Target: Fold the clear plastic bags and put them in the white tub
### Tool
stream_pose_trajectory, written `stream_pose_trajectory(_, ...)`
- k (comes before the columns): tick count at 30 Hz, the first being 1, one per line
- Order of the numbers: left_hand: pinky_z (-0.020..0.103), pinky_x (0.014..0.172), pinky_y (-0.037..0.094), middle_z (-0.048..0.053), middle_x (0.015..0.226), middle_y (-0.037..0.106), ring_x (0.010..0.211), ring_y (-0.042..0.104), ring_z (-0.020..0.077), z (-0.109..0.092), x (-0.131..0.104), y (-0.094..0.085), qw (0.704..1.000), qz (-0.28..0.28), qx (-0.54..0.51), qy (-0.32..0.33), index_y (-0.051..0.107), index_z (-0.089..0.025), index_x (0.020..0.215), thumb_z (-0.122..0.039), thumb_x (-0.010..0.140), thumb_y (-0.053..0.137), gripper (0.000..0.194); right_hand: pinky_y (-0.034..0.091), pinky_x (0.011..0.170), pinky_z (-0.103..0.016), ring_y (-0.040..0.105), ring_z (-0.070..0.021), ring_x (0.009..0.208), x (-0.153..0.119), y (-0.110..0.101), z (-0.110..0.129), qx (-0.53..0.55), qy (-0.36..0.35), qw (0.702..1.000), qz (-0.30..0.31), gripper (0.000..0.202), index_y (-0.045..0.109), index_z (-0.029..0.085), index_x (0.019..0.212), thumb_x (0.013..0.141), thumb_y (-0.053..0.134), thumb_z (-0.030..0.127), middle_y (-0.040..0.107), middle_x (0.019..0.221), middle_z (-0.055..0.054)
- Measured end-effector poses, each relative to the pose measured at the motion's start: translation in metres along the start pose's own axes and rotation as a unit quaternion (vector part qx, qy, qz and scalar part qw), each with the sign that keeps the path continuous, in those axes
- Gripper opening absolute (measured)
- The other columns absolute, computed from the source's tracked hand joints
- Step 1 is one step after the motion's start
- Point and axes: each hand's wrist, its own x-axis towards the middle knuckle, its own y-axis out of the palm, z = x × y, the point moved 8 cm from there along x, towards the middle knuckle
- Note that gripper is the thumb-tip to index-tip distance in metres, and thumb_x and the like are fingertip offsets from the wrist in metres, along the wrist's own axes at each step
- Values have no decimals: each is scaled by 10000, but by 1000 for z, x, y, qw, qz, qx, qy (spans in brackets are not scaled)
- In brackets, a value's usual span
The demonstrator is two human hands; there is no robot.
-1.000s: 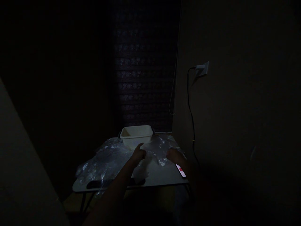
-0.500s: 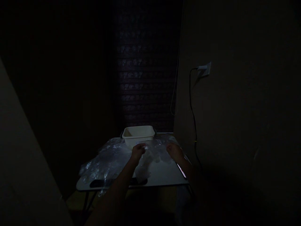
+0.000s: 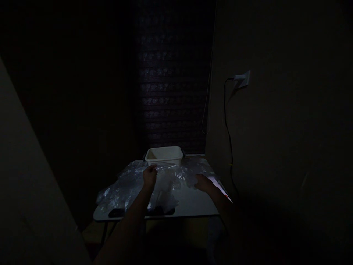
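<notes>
At the far end of the table (image 3: 195, 204) stands a tub (image 3: 165, 161), with a blind (image 3: 171, 86) behind it. Plastic film (image 3: 118, 193) spreads over the table's left and middle, before the tub and on to its right. The left hand (image 3: 149, 177) is in front of the tub; the right hand (image 3: 203, 183) is farther right, beside a phone (image 3: 221, 188) along the table's right edge. On the wall (image 3: 289, 121) to the right, a cable (image 3: 228, 136) hangs from an outlet (image 3: 245, 78).
</notes>
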Motion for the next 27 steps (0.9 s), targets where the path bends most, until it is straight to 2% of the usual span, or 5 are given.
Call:
stream_pose_trajectory(8, 236, 523, 368, 19, 583, 528, 564, 499, 152, -28, 5, -60, 974, -102, 189, 74, 544, -132, 765, -151, 551, 407, 255, 341, 573, -199, 490, -144, 782, 8, 3, 10, 18, 6, 1000, -2, 264, 516, 182, 839, 581, 463, 181, 549, 853, -37)
stream_pose_trajectory(12, 255, 551, 373, 26, 586, 516, 589, 502, 166, -41, 2, -68, 959, -111, 239, 101, 535, -127, 763, -190, 584, 416, 224, 345, 569, -209, 500, -141, 741, 11, 0, 25, 45, 7, 999, -15, 270, 510, 170, 859, 600, 440, 198, 549, 854, -46)
stream_pose_trajectory(19, 229, 520, 400, -3, 559, 507, 537, 518, 123, -54, -16, -30, 987, -16, 106, 122, 499, -135, 799, -179, 625, 379, 216, 334, 669, -218, 464, -118, 805, 7, -32, 81, 151, -89, 977, -120, 410, 419, 165, 1009, 603, 400, 111, 520, 905, -37)
stream_pose_trajectory(23, 242, 543, 423, -6, 576, 508, 539, 530, 117, -47, -27, 2, 994, 63, 21, 84, 487, -131, 757, -206, 619, 430, 167, 261, 773, -296, 373, -173, 931, -14, -40, 121, 98, -197, 966, -139, 493, 395, 199, 1041, 566, 507, 270, 471, 996, -36)
stream_pose_trajectory(27, 249, 543, 437, -10, 645, 478, 544, 528, 105, -45, -42, 38, 984, 159, -46, 60, 461, -138, 792, -231, 611, 471, 204, 245, 762, -336, 382, -205, 914, -20, -38, 125, 46, -180, 972, -141, 486, 449, 189, 988, 542, 535, 361, 500, 949, -57)
